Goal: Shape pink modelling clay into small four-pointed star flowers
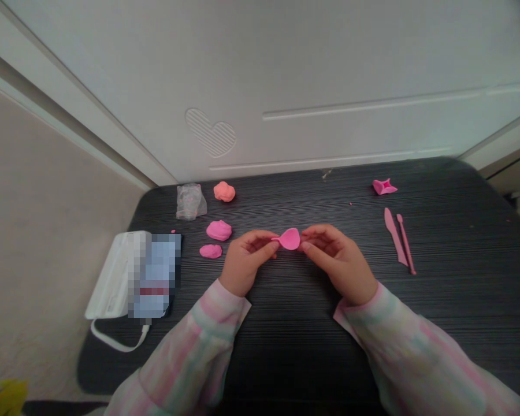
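Note:
A flattened pink clay piece [290, 238], rounded on the right and narrowing to a thin stem on the left, is held above the dark table between both hands. My left hand [250, 258] pinches the stem between thumb and fingers. At the rounded edge, my right hand [341, 262] has thumb and fingers closed on the rim. Left of my left hand lie a larger pink clay lump [219, 230] and a smaller pink clay lump [210, 251]. An orange clay lump [224, 192] sits behind them.
A clear plastic bag [191, 201] lies at the back left, near a white power bank [112, 276], a phone [158, 274] and a white cable [119, 345]. On the right are a folded pink clay shape [384, 186], a pink plastic knife [394, 234] and a thin pink stick tool [406, 242].

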Motion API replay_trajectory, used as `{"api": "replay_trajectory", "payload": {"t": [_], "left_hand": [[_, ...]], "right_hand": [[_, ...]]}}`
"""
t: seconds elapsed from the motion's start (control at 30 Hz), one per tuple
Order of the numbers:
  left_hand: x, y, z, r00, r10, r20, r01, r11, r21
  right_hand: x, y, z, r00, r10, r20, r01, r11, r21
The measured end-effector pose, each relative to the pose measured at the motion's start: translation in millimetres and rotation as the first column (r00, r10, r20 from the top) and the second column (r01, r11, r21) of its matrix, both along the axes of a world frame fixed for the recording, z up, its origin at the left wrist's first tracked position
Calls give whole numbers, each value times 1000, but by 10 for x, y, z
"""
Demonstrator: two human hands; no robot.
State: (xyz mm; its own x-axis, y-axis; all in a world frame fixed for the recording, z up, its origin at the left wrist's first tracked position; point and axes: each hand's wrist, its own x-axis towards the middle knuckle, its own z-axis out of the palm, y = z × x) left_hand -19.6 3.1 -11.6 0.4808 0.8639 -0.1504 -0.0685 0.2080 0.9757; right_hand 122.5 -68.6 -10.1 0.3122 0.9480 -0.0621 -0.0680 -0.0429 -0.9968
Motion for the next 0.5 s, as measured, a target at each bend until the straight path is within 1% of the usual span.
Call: {"api": "replay_trajectory", "payload": {"t": [0.1, 0.27, 0.5], "left_hand": [[6, 3, -21, 999, 8, 48, -6, 999, -45], [15, -11, -35, 995, 17, 98, -7, 994, -107], [22, -16, -34, 988, 29, 149, -6, 989, -150]], "right_hand": [[-4, -12, 0, 996, 50, 76, -51, 999, 12], [-5, -24, -3, 990, 57, 133, -63, 997, 41], [11, -29, -9, 976, 71, 208, -83, 995, 50]]}}
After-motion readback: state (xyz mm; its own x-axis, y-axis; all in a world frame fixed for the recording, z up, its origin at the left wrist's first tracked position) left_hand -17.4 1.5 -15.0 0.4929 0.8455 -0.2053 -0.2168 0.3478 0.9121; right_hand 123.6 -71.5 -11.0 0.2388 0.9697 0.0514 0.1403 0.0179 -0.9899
